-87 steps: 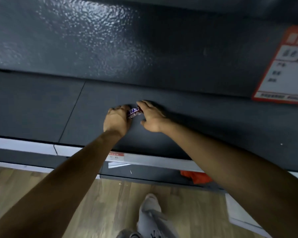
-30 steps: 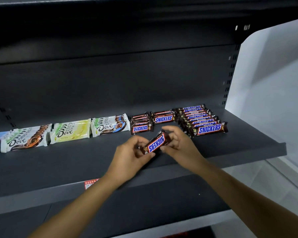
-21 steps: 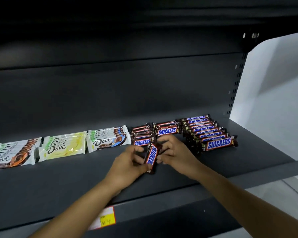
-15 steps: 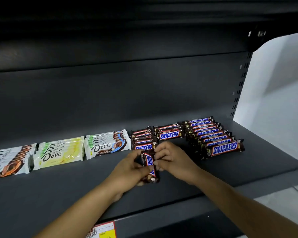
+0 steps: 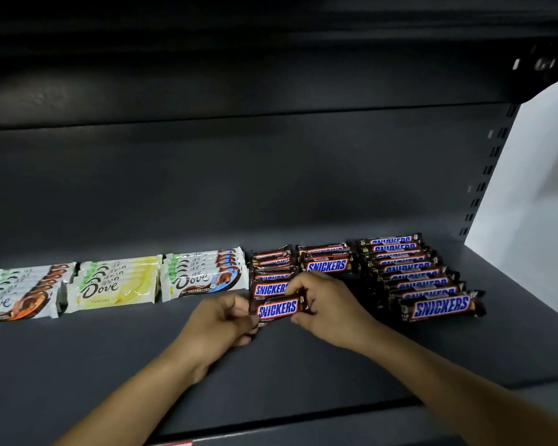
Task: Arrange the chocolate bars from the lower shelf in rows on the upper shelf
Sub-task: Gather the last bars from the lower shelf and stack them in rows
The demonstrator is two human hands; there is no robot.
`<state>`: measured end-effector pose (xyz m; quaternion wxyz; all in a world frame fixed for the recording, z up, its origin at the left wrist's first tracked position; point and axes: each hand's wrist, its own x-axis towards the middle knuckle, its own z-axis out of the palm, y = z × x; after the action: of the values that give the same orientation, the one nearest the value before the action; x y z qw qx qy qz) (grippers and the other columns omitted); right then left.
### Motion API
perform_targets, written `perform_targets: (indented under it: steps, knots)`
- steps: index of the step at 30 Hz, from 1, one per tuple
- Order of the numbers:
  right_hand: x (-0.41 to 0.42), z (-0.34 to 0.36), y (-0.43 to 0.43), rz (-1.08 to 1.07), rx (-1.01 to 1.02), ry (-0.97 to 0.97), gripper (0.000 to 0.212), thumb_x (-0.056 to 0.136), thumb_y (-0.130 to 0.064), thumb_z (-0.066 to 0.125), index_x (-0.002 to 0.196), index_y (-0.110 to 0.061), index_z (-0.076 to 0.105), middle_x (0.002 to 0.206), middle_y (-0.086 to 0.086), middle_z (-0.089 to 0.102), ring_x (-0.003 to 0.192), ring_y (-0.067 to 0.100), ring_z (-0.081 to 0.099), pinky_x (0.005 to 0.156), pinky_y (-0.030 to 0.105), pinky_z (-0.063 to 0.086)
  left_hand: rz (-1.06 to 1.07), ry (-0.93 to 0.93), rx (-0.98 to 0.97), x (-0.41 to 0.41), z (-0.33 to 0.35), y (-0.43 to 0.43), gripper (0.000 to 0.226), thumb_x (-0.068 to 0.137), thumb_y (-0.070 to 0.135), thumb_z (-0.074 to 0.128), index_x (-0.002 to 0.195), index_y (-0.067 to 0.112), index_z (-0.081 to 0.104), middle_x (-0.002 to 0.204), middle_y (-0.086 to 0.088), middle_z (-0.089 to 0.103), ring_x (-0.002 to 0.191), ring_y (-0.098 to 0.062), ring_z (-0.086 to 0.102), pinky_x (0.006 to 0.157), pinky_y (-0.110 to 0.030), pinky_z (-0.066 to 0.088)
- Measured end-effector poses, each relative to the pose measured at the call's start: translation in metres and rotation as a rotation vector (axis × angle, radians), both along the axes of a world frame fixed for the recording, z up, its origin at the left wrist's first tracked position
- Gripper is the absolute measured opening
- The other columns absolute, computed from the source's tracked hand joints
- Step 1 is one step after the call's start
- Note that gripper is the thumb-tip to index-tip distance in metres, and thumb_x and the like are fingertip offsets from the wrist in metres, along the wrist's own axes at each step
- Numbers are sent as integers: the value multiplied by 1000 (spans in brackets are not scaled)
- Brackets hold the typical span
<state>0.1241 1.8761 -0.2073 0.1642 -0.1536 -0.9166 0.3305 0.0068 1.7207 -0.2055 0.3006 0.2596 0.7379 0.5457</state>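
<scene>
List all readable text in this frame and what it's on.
"SNICKERS": held bar, gripped by left hand and right hand.
"SNICKERS": left row front bar, middle row front bar, right row front bar.
"Dove": yellow pack, blue-brown pack.
"ove": orange pack, first letter cut by the frame edge.
Unreadable: small print on all three packs; rear bars show only partial logos.

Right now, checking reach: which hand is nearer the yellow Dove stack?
Left. The left hand sits right of the yellow Dove stack; the right hand lies farther right.
</scene>
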Motion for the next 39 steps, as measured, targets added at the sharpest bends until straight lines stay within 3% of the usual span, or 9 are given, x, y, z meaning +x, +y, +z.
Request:
perform_targets:
  steps: [7, 11, 14, 21, 25, 28, 30, 34, 39]
  knots:
    - [-9, 1, 7, 47, 78, 11, 32, 77, -14, 74, 101, -25, 56, 90, -23, 41, 73, -8, 43, 66, 7, 33, 6, 160, -47, -12, -2, 3, 20, 77, 0, 70, 69, 16, 60, 64, 1, 63, 61, -13, 54, 60, -25, 45]
    - [-12, -4, 9, 83, 119, -15, 34, 76, -20, 75, 102, -25, 53, 92, -25, 37, 75, -11, 39, 69, 8, 32, -17, 406, -97, -20, -3, 2, 21, 73, 6, 76, 69, 23, 63, 65, 10, 66, 58, -2, 57, 63, -17, 44]
    - [-15, -10, 9, 61, 133, -8, 33, 77, -22, 74, 104, -24, 55, 99, -22, 40, 78, -5, 43, 72, 9, 35, -40, 540, -127, -22, -7, 4, 17, 73, 12, 77, 72, 24, 64, 67, 11, 67, 62, 4, 59, 62, -6, 41]
    - [-23, -15, 12, -41, 298, -1, 36, 81, -31, 69, 113, -24, 54, 116, -10, 42, 100, 6, 46, 90, 21, 42, 4, 687, -145, -31, -13, 15, 16, 75, 21, 76, 72, 24, 60, 74, 30, 62, 68, 1, 59, 64, -15, 43]
    - [-22, -14, 13, -65, 310, 5, 39, 80, -32, 70, 113, -25, 53, 115, -9, 41, 94, 5, 45, 87, 26, 45, 19, 744, -143, -30, -16, 20, 24, 73, 23, 77, 76, 30, 55, 66, 15, 66, 66, -3, 60, 67, -22, 46]
    - [-19, -9, 13, -55, 273, 10, 45, 77, -38, 71, 116, -26, 51, 117, -12, 41, 99, 4, 45, 88, 23, 44, 8, 871, -107, -27, -17, 18, 37, 70, 32, 78, 99, 31, 55, 87, 15, 63, 73, -4, 60, 72, -25, 47]
    - [-19, -6, 13, -58, 287, 4, 39, 81, -36, 68, 115, -26, 53, 116, -11, 42, 98, 5, 47, 86, 22, 44, -16, 982, -93, -27, -16, 18, 43, 70, 36, 77, 108, 29, 58, 98, 11, 58, 79, -9, 59, 74, -28, 48]
    - [-23, -3, 13, -64, 313, -11, 25, 86, -30, 64, 109, -24, 57, 112, -8, 46, 95, 8, 50, 83, 23, 45, -80, 1074, -152, -26, -9, 24, 33, 76, 37, 72, 106, 27, 62, 98, 6, 57, 85, -15, 58, 75, -30, 46]
    - [-22, -3, 13, -75, 286, -16, 29, 85, -31, 65, 112, -24, 56, 111, -9, 46, 97, 8, 50, 82, 22, 43, -79, 1096, -187, -26, -9, 25, 35, 78, 40, 69, 110, 28, 59, 102, 6, 61, 96, -16, 58, 78, -27, 43]
